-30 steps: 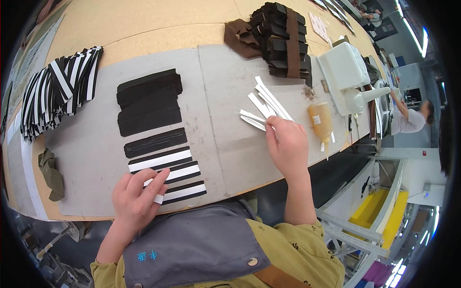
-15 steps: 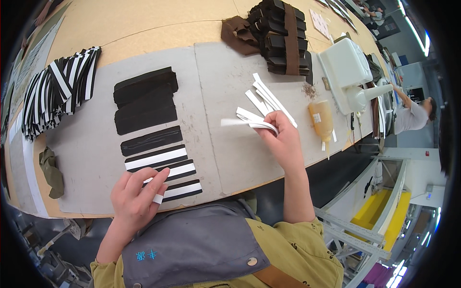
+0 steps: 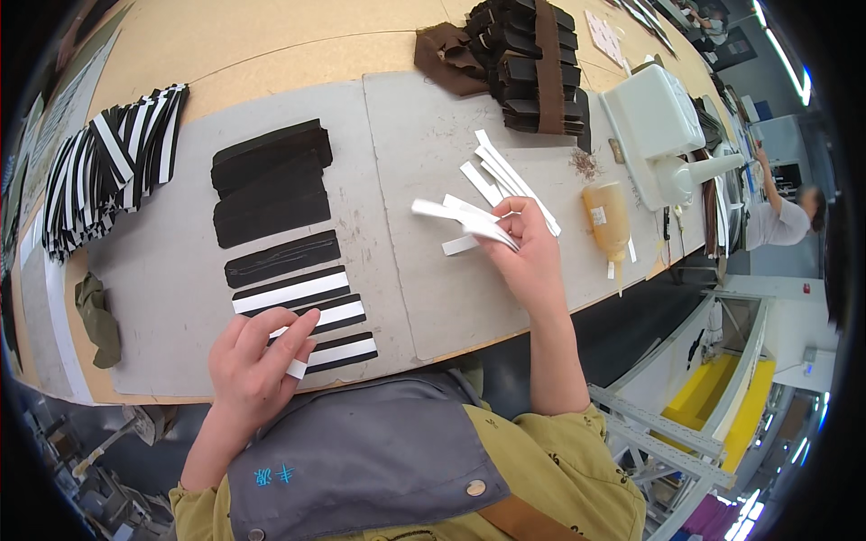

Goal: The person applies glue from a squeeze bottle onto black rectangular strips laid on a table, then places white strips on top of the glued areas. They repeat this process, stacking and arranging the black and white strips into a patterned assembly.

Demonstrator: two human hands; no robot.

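A right hand pinches thin, flat white strips above the grey-covered tabletop as the left hand, fingers bunched, grip unclear, rests at three black strips already banded white, one streaked black strip and stacked black pieces remaining bare.

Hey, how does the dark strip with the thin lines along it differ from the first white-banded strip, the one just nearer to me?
The dark strip carries only thin, pale lines, while the banded strip has a broad white band along its length. The banded strip lies close to your left hand; the dark strip is farther from it. Both are long, narrow and flat on the grey board.
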